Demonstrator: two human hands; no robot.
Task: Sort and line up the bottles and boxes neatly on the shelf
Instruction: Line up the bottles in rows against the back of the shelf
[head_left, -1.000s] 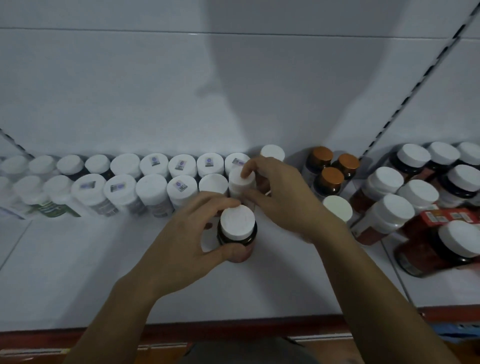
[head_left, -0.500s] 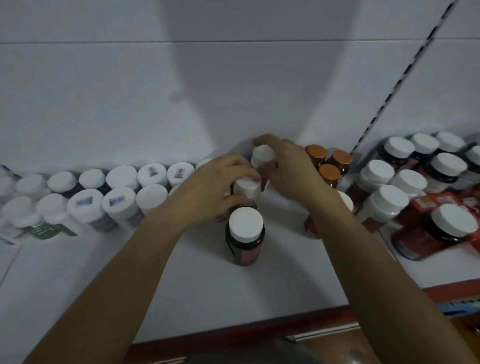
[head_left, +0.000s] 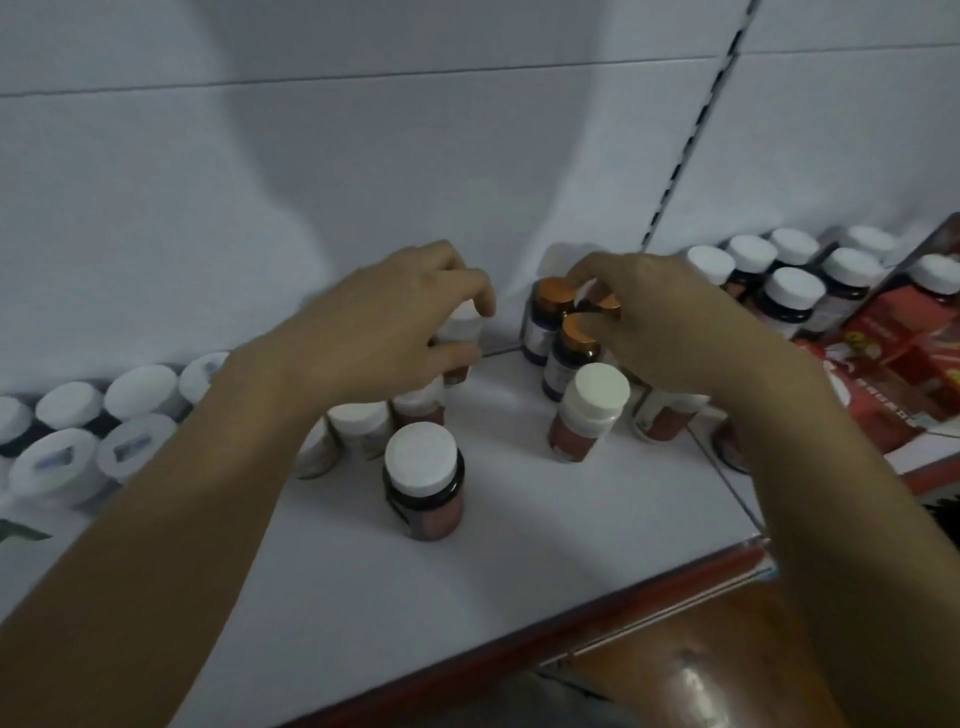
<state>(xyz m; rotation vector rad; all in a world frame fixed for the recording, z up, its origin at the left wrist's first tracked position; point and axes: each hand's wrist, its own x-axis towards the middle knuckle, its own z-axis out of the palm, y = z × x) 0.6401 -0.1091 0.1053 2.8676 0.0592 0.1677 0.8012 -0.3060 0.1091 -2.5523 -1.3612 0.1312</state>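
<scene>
White-capped bottle (head_left: 462, 328) in left hand (head_left: 384, 332), copper-capped bottle (head_left: 609, 305) in right hand (head_left: 670, 327)

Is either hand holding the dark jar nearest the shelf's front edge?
No, the dark jar stands alone; the left hand grips a white-capped bottle, the right hand an orange-capped bottle.

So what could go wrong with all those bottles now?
The right hand has its fingers among the tightly packed orange-capped bottles; tugging one could topple its neighbours. Its wrist is close beside a tall bottle and might knock it. The front bottle stands alone between both forearms, so pulling back could bump it off the shelf.
</scene>
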